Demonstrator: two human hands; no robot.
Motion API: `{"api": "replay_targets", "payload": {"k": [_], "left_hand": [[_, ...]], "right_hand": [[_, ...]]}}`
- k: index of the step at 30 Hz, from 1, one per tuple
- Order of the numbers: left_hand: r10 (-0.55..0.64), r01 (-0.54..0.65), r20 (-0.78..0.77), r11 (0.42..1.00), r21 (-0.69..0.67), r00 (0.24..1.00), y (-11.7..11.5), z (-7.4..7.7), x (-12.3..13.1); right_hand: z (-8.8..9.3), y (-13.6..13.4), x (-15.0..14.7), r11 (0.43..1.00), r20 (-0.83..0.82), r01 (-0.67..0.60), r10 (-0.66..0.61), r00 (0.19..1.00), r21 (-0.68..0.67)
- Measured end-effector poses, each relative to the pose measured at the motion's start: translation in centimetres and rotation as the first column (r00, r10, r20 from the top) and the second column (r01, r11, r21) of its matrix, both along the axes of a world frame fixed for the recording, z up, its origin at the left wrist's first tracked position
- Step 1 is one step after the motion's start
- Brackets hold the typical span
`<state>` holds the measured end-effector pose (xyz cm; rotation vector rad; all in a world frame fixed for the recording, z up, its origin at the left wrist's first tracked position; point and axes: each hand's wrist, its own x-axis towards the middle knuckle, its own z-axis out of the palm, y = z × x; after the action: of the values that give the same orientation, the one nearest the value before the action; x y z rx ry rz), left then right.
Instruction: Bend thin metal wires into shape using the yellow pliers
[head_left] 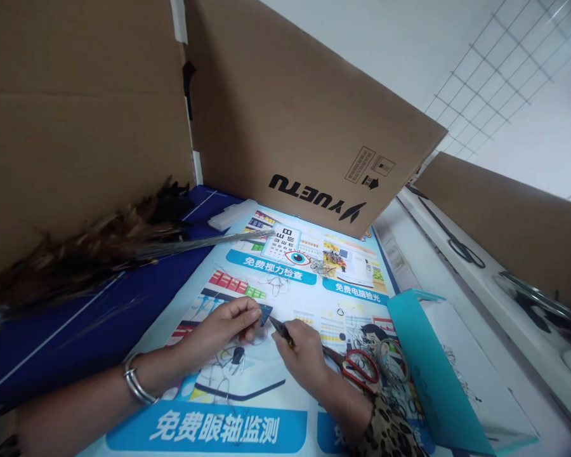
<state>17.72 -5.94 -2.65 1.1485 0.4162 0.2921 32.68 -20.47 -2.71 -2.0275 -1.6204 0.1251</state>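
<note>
My left hand (235, 320) is closed in a pinch above the printed mat (285, 292), a silver bangle on its wrist. What its fingertips hold is too small to make out; a small dark blue patch shows beside them. In my right hand (304, 355) is a pair of pliers (282, 330), the dark jaws pointing at the left fingertips. Red-handled scissors (361, 370) lie beside the right wrist, next to a clear ring-shaped roll (393, 360). Loose bent wires (226, 374) are scattered on the mat below the left hand.
Cardboard panels (266, 114) stand behind and at left. Brown feathers (95, 254) and a bundle of thin wires (204, 244) lie at left. A turquoise box (433, 368) with small wire pieces stands at right. Black-handled scissors (466, 251) lie beyond it.
</note>
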Motion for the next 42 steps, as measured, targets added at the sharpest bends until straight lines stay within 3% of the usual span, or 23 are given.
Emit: {"api": "replay_targets", "payload": {"k": [8,26,42], "left_hand": [[-0.065,0.066,-0.056,0.998,0.023,0.996,0.2,0.5,-0.1],[-0.035,0.035,-0.011,0.998,-0.044,0.999,0.4,-0.3,-0.1],[0.011,-0.011,0.001,0.999,-0.036,1.0,0.2,-0.8,0.1]], "right_hand": [[-0.1,0.0,0.2,1.0,-0.016,0.005,-0.005,1.0,0.002],[0.0,0.0,0.2,1.0,-0.053,0.008,-0.007,0.999,0.009],[-0.9,-0.3,0.2,0.992,0.181,-0.054,0.033,0.983,0.113]]}}
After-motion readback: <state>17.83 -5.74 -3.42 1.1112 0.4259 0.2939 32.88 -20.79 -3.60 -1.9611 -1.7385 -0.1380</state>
